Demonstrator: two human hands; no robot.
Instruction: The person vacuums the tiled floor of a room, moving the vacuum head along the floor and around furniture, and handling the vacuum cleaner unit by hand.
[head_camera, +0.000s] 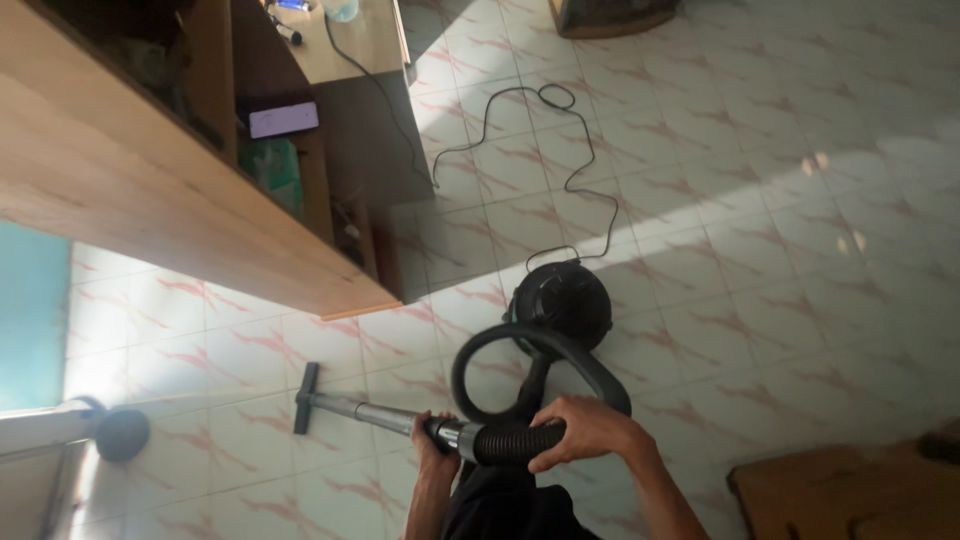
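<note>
Room: I see a floor of pale glazed square tiles with pink-brown veining (760, 200), a band of sunlight crossing it from the right edge toward the centre.

Surface: a light-brown wooden desk top (120, 160) fills the 10 o'clock part of my view; beyond it, toward 12 o'clock, a second wooden surface (365, 40) stands with a flat phone with a pale lit screen (283, 119) on a shelf beside it.

Item 1: round black canister vacuum cleaner body (562, 300), on the floor just right of centre. Its thin black power cord (560, 150) loops away over the tiles toward 12 o'clock.

Item 2: black ribbed flexible hose (520, 440), arching from the canister down to the hands at 6 o'clock.

Item 3: grey metal wand tube (375, 413). Its long axis lies nearly level across my view, pointing toward 9 o'clock, slightly raised at the far end, and ends in a narrow black floor nozzle (303, 397) set crosswise on the tiles.

Hands: my left hand (436, 440) is wrapped around the wand at its joint with the hose; my right hand (585, 430) is clamped over the ribbed hose just behind it. The two sit near each other, not touching.

Other: a wooden piece (850, 495) at 4 o'clock.
</note>
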